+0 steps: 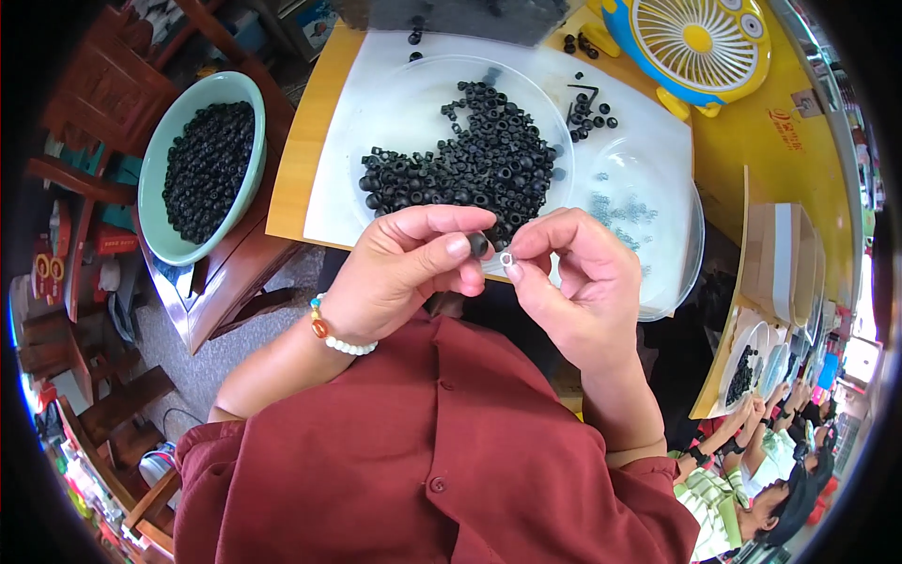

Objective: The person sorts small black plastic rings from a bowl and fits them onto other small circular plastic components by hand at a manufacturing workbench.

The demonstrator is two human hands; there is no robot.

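Observation:
Between the thumb and fingers of my left hand (pixel 409 268) is a small round black bead-like part (pixel 477 245). My right hand (pixel 587 282) pinches a tiny pale ring (pixel 506 259) close beside that part, with a small gap between them. Both hands are over the table's near edge. Just beyond them, a large clear round tray (pixel 395 85) carries a heap of small black parts (pixel 498 155), some rounder and some angular. To the right is another clear round tray (pixel 695 254) with scattered small translucent pieces (pixel 620 209).
On a stool at the left stands a pale green bowl (pixel 174 252) full of black parts (pixel 211 169). A bent black hex key (pixel 584 88) and several loose black parts lie behind the trays. A yellow and blue fan (pixel 697 39) is at the back right. Other people (pixel 752 489) work at the right.

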